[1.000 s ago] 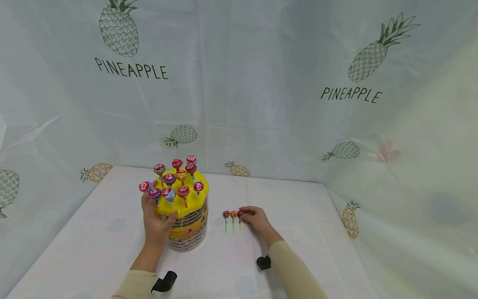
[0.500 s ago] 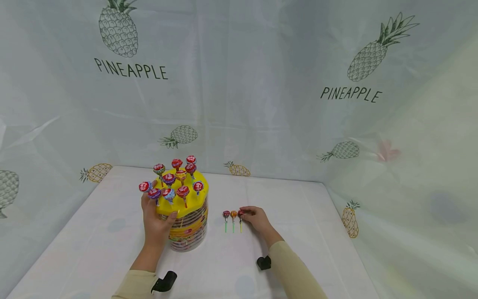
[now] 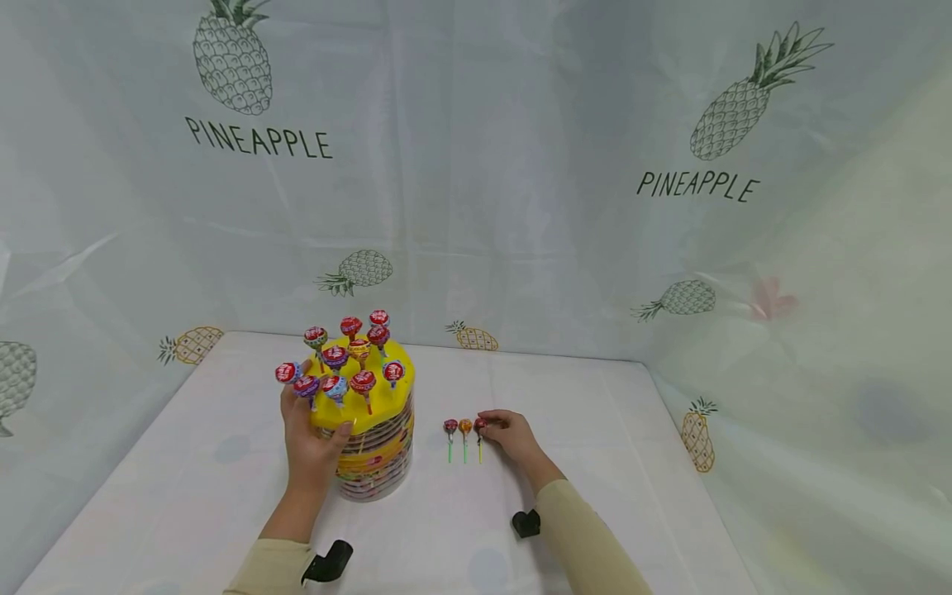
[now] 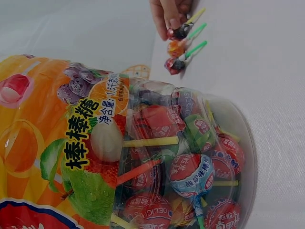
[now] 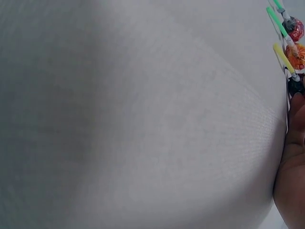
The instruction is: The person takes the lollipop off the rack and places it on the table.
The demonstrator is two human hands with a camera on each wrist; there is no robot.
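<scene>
My left hand [image 3: 312, 446] grips a big clear jar [image 4: 190, 105] by the side of its yellow lid [image 3: 387, 402], thumb at the front. The jar is packed with wrapped lollipops and has a fruit-printed label [image 4: 90, 143]. Several lollipops stand upright in the lid, among them a red one [image 3: 363, 383]. To the right of the jar, three lollipops lie in a row on the table, sticks toward me. My right hand [image 3: 511, 434] pinches the head of the rightmost, a dark red lollipop with a yellow stick [image 3: 480, 451]. Beside it lie an orange lollipop [image 3: 465, 426] and another red one [image 3: 450, 426].
A white cloth covers the table [image 3: 595, 430]. Behind it hangs a pale curtain [image 3: 483, 165] printed with pineapples. Black wrist devices show by both sleeves, one at the left [image 3: 329, 562] and one at the right [image 3: 525, 523].
</scene>
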